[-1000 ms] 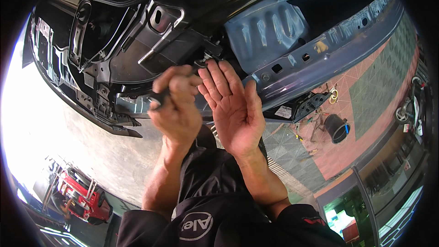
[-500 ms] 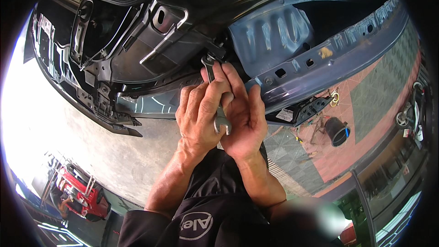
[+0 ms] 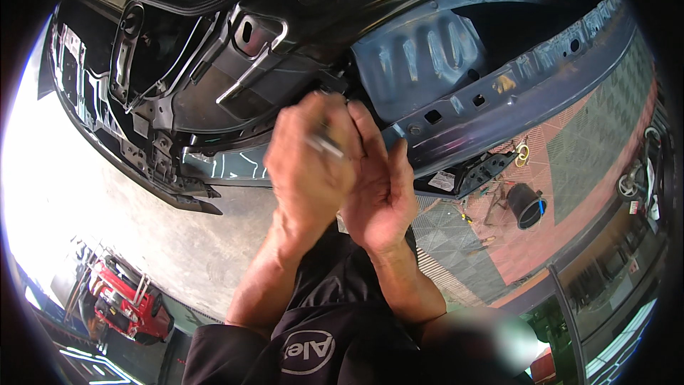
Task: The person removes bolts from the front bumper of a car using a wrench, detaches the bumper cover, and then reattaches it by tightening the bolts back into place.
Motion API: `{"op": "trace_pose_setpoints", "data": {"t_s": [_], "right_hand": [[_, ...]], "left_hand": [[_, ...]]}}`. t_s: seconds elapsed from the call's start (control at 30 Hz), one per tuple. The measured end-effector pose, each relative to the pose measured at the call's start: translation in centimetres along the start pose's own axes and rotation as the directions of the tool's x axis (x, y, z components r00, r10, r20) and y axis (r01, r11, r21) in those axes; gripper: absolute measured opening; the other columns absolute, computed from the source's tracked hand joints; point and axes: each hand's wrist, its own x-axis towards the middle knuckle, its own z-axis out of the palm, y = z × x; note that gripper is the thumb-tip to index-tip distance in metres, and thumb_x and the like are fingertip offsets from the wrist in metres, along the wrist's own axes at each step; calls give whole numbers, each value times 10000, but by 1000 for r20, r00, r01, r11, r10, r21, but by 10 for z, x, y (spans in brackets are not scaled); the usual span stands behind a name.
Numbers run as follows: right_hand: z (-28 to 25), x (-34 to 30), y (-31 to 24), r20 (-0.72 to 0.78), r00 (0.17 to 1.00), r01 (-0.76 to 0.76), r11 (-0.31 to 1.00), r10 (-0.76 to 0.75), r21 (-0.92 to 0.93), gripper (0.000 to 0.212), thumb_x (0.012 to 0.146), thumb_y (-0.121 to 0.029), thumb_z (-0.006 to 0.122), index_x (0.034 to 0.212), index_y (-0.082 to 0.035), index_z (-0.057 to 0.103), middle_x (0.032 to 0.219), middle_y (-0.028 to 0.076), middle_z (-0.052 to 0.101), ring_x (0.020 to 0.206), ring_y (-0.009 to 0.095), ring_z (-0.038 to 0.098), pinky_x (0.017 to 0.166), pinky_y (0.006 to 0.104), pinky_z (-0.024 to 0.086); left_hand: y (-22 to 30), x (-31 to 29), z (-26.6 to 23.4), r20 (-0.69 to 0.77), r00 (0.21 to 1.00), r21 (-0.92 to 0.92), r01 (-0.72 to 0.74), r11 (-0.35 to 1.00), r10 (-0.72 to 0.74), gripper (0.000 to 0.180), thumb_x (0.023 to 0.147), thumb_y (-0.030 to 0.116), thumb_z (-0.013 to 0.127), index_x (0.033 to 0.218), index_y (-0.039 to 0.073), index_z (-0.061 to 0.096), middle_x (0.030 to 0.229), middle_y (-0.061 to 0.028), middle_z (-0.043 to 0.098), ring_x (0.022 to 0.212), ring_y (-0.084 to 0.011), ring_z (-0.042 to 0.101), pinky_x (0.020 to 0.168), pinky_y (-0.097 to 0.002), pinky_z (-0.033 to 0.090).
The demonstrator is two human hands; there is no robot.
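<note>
My left hand (image 3: 310, 160) is closed around a metal wrench (image 3: 325, 145); motion smears both, and only a short bright piece of the tool shows between the fingers. Beside it, my right hand (image 3: 379, 196) is turned palm up, thumb apart and fingers stretched toward a dark gap in the car body. Its fingertips reach the edge of the blue-grey body panel (image 3: 420, 64), partly hidden by my left hand. Just beyond both hands lies a dark bracket area (image 3: 333, 85) whose details are too dim to make out.
A black inner liner (image 3: 228, 93) and exposed front frame (image 3: 132, 139) spread at the left. The blue-grey sill (image 3: 484, 114) runs off to the right. On the tiled floor stands a black bucket (image 3: 526, 207) near scattered tools. A red machine (image 3: 132, 296) sits at lower left.
My left hand has turned and lifted with the wrench, which now lies across the fingers instead of pointing at the gap. My right hand has stayed nearly still.
</note>
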Motion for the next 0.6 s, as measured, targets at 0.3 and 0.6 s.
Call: {"op": "trace_pose_setpoints", "data": {"t_s": [0.3,0.6], "right_hand": [[17,3,5,-215,970,-173,946,116,-272,563,1138,-347,441,1527,57,401,1450,239,577,1307,334,620,1163,459,417],[38,37,19,-333,940,-157,961,75,-226,350,1125,-275,516,1282,29,592,1104,159,740,816,182,709,802,348,563]], "left_hand": [[6,-10,-43,-133,926,-359,286,888,-352,442,1149,355,442,1066,-32,638,636,-48,619,510,-61,448,499,-231,369],[-2,-35,-73,-154,884,-405,350,845,-441,472,1156,369,412,1087,-59,597,711,-74,626,558,-64,472,528,-200,369]]}}
